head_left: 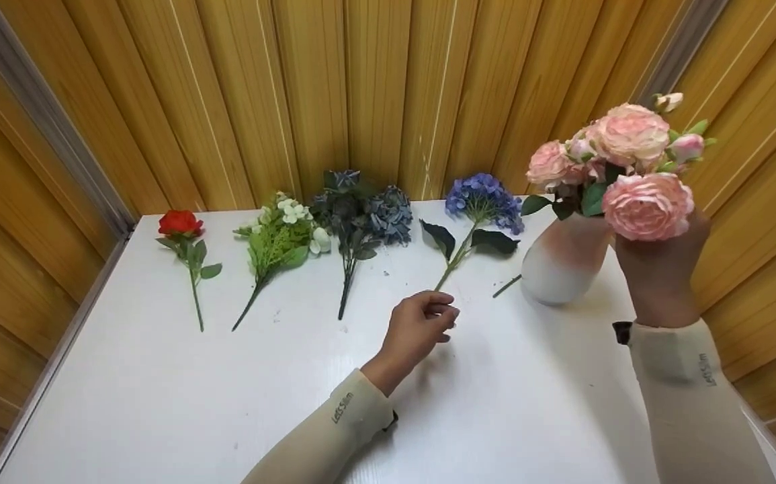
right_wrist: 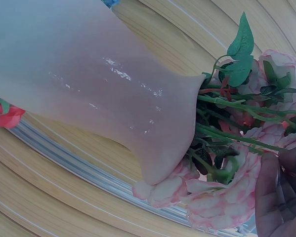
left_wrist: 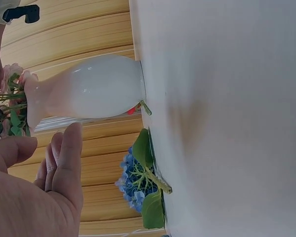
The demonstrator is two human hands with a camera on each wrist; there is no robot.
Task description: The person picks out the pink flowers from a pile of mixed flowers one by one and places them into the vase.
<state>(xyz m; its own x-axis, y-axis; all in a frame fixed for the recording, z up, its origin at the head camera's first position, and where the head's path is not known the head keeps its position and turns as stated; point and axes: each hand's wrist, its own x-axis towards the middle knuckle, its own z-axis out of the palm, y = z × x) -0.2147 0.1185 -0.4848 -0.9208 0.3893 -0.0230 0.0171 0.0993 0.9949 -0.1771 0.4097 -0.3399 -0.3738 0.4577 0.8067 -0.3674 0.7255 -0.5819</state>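
Observation:
My right hand (head_left: 663,262) is raised beside the mouth of the vase (head_left: 559,269), partly hidden by a pink rose (head_left: 650,205). In the right wrist view, thumb and fingers pinch a green stem (right_wrist: 236,138) of the pink roses, whose stems stand in the vase. The vase is white with a pink neck and stands upright. Over the table, my left hand (head_left: 421,326) hovers with loosely bent fingers, holding nothing. It is nearest to the stem end of a blue hydrangea (head_left: 485,202) lying on the table.
On the white table (head_left: 159,403) lie a red rose (head_left: 181,223), a white-and-green spray (head_left: 273,242) and a dark blue bunch (head_left: 354,215). Another green stem (head_left: 507,286) pokes out from behind the vase. Wood-patterned panels (head_left: 374,87) rise behind the table and on both sides.

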